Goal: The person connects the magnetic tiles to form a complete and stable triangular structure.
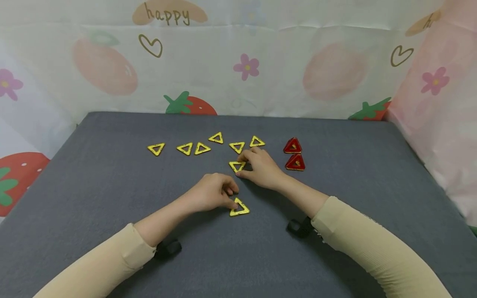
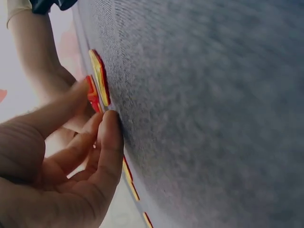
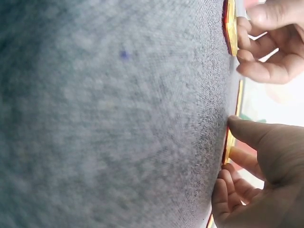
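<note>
My right hand [image 1: 261, 167] reaches to the middle of the table and pinches a yellow triangle tile [image 1: 231, 164] between thumb and fingers. In the right wrist view this tile [image 3: 229, 142] lies flat on the cloth and shows a red underside edge. Closer to me, my left hand [image 1: 212, 192] hovers low with loosely bent fingers. Its thumb tip is at the left edge of another yellow triangle tile [image 1: 244, 211], which lies flat. Whether the thumb touches that tile, I cannot tell. Both tiles have an open centre.
Several yellow triangle tiles [image 1: 202, 152] lie spread in a loose row beyond the hands. To the right are two red triangle pieces [image 1: 295, 168], one behind the other. Grey cloth [image 1: 112, 186] covers the table, and a printed curtain [image 1: 275, 91] hangs behind it.
</note>
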Tool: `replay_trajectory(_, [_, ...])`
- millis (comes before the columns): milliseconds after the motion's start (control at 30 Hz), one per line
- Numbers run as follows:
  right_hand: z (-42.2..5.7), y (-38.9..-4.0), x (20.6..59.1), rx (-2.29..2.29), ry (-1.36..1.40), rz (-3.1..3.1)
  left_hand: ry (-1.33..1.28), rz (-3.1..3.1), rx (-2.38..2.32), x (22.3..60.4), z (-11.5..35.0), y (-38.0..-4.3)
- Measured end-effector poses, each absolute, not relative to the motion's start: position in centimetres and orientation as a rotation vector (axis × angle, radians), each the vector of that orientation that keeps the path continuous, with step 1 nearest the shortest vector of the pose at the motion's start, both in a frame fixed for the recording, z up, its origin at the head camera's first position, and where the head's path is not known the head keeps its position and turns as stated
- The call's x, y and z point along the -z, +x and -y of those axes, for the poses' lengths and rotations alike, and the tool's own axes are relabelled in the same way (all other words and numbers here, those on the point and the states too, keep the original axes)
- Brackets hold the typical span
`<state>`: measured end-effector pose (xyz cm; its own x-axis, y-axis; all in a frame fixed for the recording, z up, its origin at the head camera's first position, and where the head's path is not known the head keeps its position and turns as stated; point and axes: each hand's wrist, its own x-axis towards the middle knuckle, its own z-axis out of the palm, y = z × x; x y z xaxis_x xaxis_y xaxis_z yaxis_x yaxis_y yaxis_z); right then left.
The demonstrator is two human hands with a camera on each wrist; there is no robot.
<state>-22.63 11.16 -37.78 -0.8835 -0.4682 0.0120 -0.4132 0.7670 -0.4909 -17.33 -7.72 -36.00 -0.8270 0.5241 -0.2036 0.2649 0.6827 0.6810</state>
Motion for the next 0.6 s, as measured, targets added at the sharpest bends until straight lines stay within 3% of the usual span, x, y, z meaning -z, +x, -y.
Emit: replay_trajectory(600, [-10.97,-22.63,37.5,0.857,-0.624,-2.832,0.673,-2.535,-0.911,36.29,7.71,-16.4])
